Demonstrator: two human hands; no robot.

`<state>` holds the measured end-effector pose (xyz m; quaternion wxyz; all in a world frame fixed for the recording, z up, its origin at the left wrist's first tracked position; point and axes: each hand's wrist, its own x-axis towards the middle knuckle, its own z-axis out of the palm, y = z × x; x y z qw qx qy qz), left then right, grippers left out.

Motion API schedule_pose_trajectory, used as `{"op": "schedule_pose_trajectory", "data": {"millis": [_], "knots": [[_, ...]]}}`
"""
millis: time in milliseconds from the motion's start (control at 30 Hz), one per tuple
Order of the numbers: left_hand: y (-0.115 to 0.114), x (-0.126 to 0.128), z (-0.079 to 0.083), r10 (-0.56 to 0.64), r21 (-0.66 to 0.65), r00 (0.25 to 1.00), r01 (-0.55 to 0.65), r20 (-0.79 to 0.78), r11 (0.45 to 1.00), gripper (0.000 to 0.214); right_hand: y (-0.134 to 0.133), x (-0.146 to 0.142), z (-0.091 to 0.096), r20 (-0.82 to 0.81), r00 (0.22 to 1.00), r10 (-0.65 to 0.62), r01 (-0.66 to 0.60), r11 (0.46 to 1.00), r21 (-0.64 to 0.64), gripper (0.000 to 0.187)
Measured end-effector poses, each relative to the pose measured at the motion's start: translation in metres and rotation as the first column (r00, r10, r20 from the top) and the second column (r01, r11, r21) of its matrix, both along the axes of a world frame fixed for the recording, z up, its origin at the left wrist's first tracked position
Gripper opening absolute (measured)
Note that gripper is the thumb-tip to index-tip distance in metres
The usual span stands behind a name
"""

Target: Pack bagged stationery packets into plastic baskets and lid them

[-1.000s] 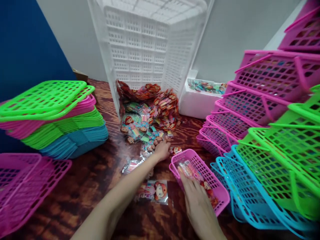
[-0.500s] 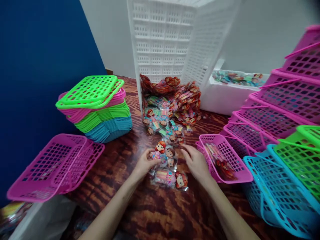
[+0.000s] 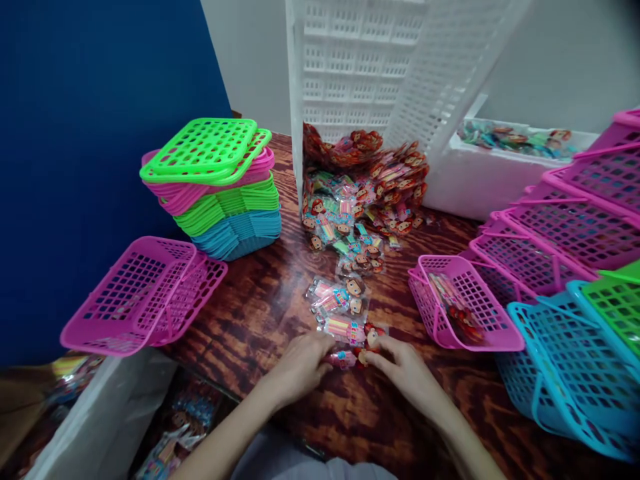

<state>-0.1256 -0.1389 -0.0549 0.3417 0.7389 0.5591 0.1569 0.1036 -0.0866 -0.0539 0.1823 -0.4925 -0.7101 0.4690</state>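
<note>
L hand [image 3: 304, 365] & R hand [image 3: 407, 370] rest low at the table's [image 3: 260, 300] near side, w/ the near pkt [image 3: 343, 360] between them. L fingers look clamped on its L end; R thumb is at the doll-head end, index a bit apart, can't tell if gripping. Two-ended hold prob. keeps it straight. Its long axis runs L–R, head pointing R. Next pkt [image 3: 345, 330] lies just beyond, approx. parallel, head also R, prob. so they line up. More pkts [image 3: 335, 297] sit past that, heads R too. To the R, a pink basket [image 3: 495, 333] holds a bundle [image 3: 456, 310], prob. set w/in easy reach. Farther back, a loose pile [image 3: 365, 193] spills from the tipped white crate [image 3: 350, 60], opening toward the person, prob. for easy access.
</note>
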Motion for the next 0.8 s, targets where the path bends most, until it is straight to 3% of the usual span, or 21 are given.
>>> {"op": "schedule_pose_trajectory", "data": {"millis": [133,200,333,467,567,667,733,800], "knots": [[0.008,0.022,-0.011,-0.051,0.265,0.985,0.094,-0.167,0.96,0.019,0.013,0.008,-0.002,0.196,0.976,-0.092,0.036,0.963,0.268,0.027],[0.014,0.028,-0.018,-0.072,0.317,0.971,0.145,-0.23,0.937,0.026,0.021,0.0,-0.008,0.333,0.939,-0.087,-0.04,0.933,0.358,0.029],[0.017,0.023,-0.024,-0.112,0.31,0.956,0.197,-0.27,0.93,0.053,0.021,-0.015,-0.015,0.495,0.865,0.077,-0.253,0.92,0.3,0.04],[0.008,0.013,-0.019,-0.098,0.331,0.96,0.185,-0.263,0.925,0.077,0.018,-0.019,-0.006,0.398,0.869,0.293,-0.385,0.907,0.171,0.025],[0.002,0.008,-0.011,-0.099,0.28,0.954,0.181,-0.284,0.943,0.047,0.033,-0.026,0.009,0.307,0.87,0.385,-0.431,0.897,0.098,0.017],[-0.002,0.006,-0.004,-0.085,0.226,0.949,0.159,-0.303,0.961,0.018,0.059,-0.048,0.02,0.378,0.88,0.288,-0.4,0.879,0.261,0.025],[-0.004,0.005,-0.001,-0.074,0.225,0.949,0.148,-0.307,0.963,0.011,0.074,-0.066,0.022,0.526,0.814,0.244,-0.468,0.812,0.348,0.047],[-0.007,0.004,0.0,-0.043,0.26,0.944,0.134,-0.326,0.956,0.013,0.084,-0.083,0.021,0.659,0.718,0.224,-0.538,0.78,0.32,0.064]]}}
